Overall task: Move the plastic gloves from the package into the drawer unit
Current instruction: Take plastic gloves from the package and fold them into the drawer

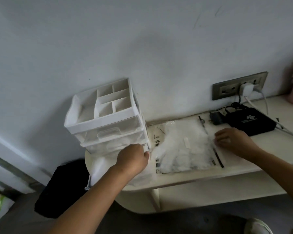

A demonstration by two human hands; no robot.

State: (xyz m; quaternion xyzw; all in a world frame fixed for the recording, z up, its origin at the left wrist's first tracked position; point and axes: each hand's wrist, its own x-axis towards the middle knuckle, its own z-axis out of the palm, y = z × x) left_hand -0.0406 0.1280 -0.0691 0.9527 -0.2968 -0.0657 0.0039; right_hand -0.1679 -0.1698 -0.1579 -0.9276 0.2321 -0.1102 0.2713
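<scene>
The package (184, 132), a flat, crinkly clear bag of filmy white gloves (179, 159), lies just right of the rigid white unit (105, 119). The right hand (233, 142) curls its fingers on the bag's far edge, apparently pinching it. The left hand (134, 157) sits at the unit's lower front corner; I cannot tell its grip.

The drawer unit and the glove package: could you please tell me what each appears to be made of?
Drawer unit: probably rigid plastic, with an opaque white matte frame and translucent, frosted drawer fronts. Package: seemingly thin clear plastic film, slightly glossy; whitish gloves show through it.
</scene>
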